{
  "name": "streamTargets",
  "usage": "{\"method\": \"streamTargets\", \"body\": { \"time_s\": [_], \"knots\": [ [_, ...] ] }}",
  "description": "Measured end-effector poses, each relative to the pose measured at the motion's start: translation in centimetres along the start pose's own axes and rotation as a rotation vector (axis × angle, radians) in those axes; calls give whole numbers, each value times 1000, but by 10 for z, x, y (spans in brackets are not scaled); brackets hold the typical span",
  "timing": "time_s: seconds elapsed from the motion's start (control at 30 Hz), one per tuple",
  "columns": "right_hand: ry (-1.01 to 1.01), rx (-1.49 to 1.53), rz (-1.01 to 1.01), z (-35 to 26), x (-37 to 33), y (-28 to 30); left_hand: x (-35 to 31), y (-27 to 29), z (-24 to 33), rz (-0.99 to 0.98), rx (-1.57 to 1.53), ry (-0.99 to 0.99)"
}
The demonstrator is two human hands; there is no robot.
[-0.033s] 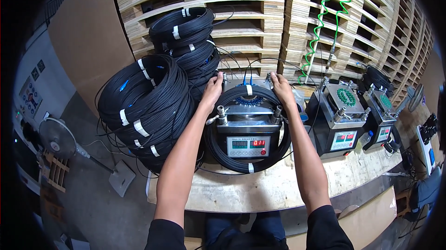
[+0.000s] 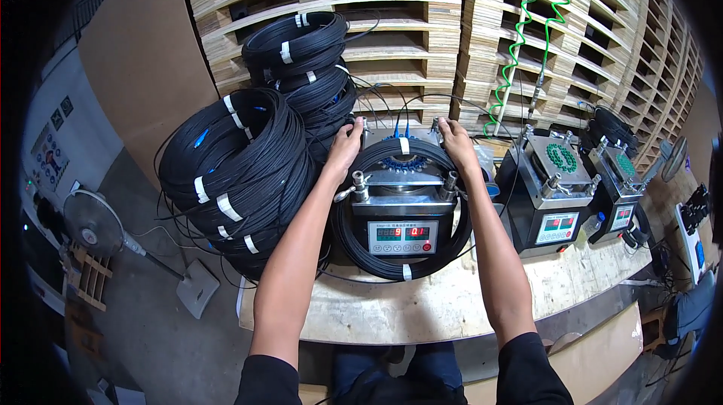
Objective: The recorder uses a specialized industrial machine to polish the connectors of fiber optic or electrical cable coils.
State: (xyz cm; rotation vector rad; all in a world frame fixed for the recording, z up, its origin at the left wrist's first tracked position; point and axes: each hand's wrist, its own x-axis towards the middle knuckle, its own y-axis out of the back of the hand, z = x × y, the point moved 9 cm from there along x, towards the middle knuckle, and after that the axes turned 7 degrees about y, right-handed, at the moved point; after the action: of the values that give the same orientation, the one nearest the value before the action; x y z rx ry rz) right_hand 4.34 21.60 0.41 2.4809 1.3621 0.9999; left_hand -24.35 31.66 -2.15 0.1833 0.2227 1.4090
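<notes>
A fibre polishing machine (image 2: 403,198), with a metal top and a lit front display (image 2: 403,238), stands straight ahead of me. My left hand (image 2: 344,150) is closed around the metal corner post at its far left. At the far right corner, my right hand (image 2: 458,147) grips the matching post, its fingers partly hiding it. A black cable coil (image 2: 407,271) with white tape bands is draped around the machine, hanging below the display. Blue connectors (image 2: 405,165) form a ring on the top plate, partly behind the coil. Metal knobs (image 2: 361,185) stand at the near corners.
Tall stacks of taped black cable coils (image 2: 241,156) crowd the left side. Two similar machines with green rings, the nearer one (image 2: 553,179) beside mine, stand at right on the wooden table (image 2: 376,311). Wooden pallets (image 2: 399,36) rise behind; a floor fan (image 2: 94,220) is at left.
The lit digits on the machine's front display differ. Both hands keep their places on the far corner posts, and the coil has not moved.
</notes>
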Motion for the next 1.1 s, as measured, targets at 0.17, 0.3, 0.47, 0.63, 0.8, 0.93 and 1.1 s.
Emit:
{"method": "streamTargets", "body": {
  "time_s": [0.17, 0.3, 0.47, 0.63, 0.8, 0.93, 1.1],
  "knots": [
    [24, 31, 53, 29, 10, 0, 0, -13, 0, -53, -11, 34],
    [10, -24, 94, 21, 5, 5, -6, -9, 5, -26, 24, -6],
    [-92, -50, 19, -2, -9, 11, -14, -6, 8, -90, -44, 53],
    [-23, 26, 27, 13, 1, 11, -12, -8, -1, -75, -195, 140],
    [-77, 389, 49, 21, 4, -1, -13, -4, -3, -91, -280, 126],
    [-118, 408, 74, 13, -3, 2, -25, 0, 10, -92, -268, 65],
    [4, 189, 111, 16, 5, 13, -28, -4, 21, -84, -191, -17]
  ]
}}
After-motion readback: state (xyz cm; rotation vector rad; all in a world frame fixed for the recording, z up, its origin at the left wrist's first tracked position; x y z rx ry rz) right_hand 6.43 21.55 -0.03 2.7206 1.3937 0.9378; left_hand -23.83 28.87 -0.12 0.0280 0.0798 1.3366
